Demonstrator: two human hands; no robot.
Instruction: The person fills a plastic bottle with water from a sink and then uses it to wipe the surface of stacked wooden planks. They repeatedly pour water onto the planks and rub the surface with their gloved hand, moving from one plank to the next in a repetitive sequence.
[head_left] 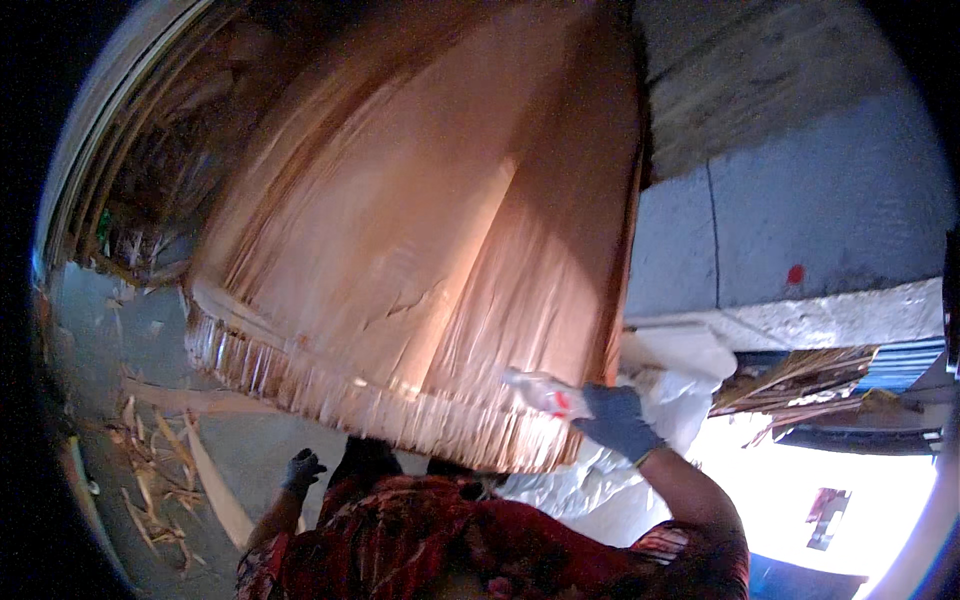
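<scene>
A tall stack of thin brown wood sheets (400,240) fills the middle, its layered front edge (400,415) facing me. Dark gloves cover both hands. My right hand (620,425) is closed around a pale, see-through thing with a red patch (548,393), held at the stack's near right corner. Motion blurs that thing, so its exact kind is unclear. Down at the left, my left hand (303,468) hangs apart from the stack beside my body. Its fingers are loosely bent and somewhat apart, with nothing seen in them.
Wood scraps and strips (155,470) lie on the grey floor at the left. Crumpled white plastic sheeting (670,390) is behind my right hand. A grey-blue wall (800,215) stands on the right above a pale ledge, and bright light comes from an opening below it.
</scene>
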